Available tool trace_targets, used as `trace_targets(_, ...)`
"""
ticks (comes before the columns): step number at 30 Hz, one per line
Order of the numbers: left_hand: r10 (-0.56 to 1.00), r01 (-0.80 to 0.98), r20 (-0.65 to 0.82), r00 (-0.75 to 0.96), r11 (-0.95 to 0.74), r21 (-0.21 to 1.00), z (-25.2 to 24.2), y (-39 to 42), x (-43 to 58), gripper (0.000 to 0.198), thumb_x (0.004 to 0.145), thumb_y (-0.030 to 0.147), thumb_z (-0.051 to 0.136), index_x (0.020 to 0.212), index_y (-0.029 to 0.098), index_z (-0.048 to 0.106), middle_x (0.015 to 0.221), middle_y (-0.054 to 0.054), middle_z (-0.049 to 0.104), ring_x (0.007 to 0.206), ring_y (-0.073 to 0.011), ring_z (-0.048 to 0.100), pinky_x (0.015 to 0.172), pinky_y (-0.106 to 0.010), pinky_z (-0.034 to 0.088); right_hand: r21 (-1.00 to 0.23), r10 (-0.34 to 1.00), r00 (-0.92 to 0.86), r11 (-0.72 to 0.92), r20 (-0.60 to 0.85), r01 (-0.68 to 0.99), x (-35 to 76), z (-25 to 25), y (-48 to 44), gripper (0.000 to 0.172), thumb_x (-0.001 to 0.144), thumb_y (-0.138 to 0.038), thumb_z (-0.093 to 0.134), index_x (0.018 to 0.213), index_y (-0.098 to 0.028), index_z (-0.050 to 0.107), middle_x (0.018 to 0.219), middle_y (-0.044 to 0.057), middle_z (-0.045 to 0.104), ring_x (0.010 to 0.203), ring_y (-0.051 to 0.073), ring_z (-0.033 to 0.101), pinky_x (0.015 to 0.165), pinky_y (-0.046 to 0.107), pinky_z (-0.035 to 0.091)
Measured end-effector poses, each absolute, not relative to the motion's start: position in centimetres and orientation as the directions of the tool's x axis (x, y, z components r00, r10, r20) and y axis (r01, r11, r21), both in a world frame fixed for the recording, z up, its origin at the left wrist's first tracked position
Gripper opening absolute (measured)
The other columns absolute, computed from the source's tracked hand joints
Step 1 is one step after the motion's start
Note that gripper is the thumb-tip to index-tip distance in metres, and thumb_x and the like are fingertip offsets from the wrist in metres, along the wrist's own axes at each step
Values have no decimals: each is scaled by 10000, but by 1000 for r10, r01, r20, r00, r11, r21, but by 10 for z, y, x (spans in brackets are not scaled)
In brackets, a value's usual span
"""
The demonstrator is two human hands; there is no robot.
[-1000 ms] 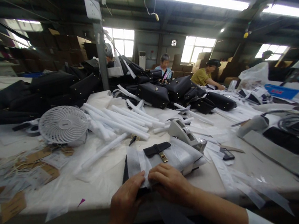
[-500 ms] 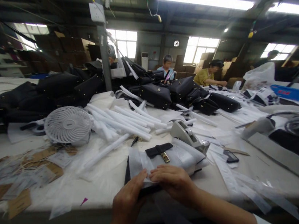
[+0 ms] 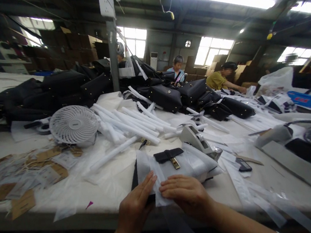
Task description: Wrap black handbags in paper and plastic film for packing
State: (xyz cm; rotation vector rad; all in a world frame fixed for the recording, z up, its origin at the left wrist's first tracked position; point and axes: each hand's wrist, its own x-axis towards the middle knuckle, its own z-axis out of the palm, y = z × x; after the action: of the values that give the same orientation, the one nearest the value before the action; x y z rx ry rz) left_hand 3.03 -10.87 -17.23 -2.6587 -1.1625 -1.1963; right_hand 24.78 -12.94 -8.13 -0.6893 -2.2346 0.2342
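A black handbag [image 3: 134, 176] lies on the table in front of me, covered by a translucent white wrapping sheet [image 3: 190, 165]. Its dark strap tab with a gold clasp [image 3: 175, 163] shows on top. My left hand [image 3: 136, 201] rests on the bag's near left part, fingers stretched out and side by side. To its right, my right hand [image 3: 187, 194] lies on the wrapping with its fingers extended flat. Between the two hands runs a translucent strip [image 3: 159, 192], which hangs down over the table edge. Both thumbs are mostly hidden.
A tape dispenser [image 3: 194, 138] stands just behind the bag. White paper rolls [image 3: 133, 123], a white fan [image 3: 73, 124] and brown tags [image 3: 22, 203] lie around it. Black bags [image 3: 166, 98] are heaped farther back. Co-workers [image 3: 221, 79] are beyond them.
My hands have moved slightly apart, with my right hand shifting a little rightward, so more of the strip shows between them. The whole view has shifted slightly.
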Motion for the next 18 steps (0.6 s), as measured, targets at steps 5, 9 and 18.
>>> trace_targets(5, 595, 606, 684, 423, -747, 275, -176, -110, 29, 502, 904, 88, 470, 1389, 218, 467, 1389, -71, 581, 1202, -182, 607, 953, -297, 543, -293, 519, -615, 851, 594, 435, 252, -90, -131, 215, 922, -101, 569, 1086, -216, 646, 1072, 32, 753, 1044, 147, 688, 1003, 313, 486)
trace_targets(9, 548, 597, 720, 426, -768, 232, -173, -109, 30, 353, 952, 184, 469, 1293, 215, 559, 1285, -67, 661, 1130, -181, 654, 940, -301, 554, -274, 501, -690, 865, 522, 421, 259, -86, -138, 219, 900, -181, 614, 1116, -170, 645, 1124, 81, 728, 1145, 207, 635, 1074, 385, 436)
trace_targets(18, 549, 610, 722, 420, -760, 223, -170, -109, 30, 340, 991, 251, 406, 1289, 212, 565, 1254, -65, 678, 1108, -183, 665, 921, -308, 569, -510, 761, -459, 648, 458, 565, 244, -82, -134, 150, 951, -193, 548, 1062, -194, 649, 1032, 68, 714, 945, 173, 672, 843, 272, 535)
